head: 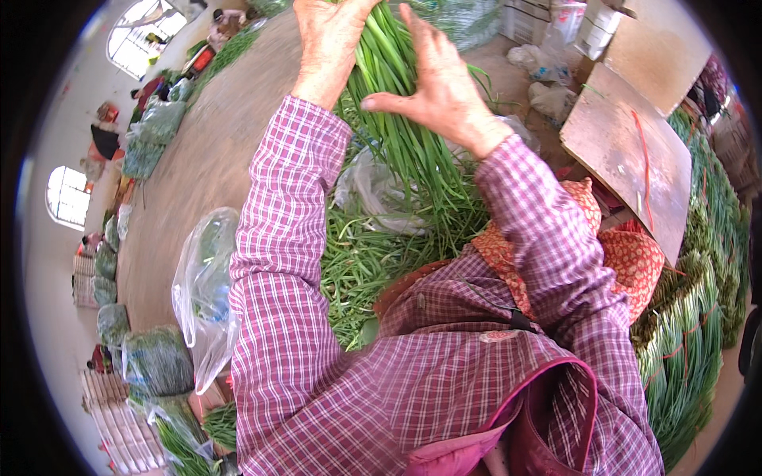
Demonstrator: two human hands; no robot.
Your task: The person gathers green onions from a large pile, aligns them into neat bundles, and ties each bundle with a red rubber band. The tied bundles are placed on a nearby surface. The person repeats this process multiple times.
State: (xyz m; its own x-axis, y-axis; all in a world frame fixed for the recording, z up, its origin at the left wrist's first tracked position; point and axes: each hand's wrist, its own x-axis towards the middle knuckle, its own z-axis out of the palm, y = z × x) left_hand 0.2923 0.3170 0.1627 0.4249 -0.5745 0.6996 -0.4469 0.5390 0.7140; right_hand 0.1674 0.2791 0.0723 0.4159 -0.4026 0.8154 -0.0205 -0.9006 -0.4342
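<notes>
At the top of the view, my left hand grips the upper part of a bunch of long green leaves, which look like garlic chives. The leaf tips hang down toward my lap. Beside the bunch, my right hand is slightly blurred, with its thumb apart from its fingers and reaching across the leaves. I cannot tell how firmly it touches them. Below lies a heap of loose green leaves, with a crumpled clear plastic bag on it. The left hand's fingertips are cut off by the frame's edge.
A worn board with a red tie stands at right, near stacked tied green bundles. A clear plastic bag rests on the floor at left. Bagged greens line the left side. Other people sit far off.
</notes>
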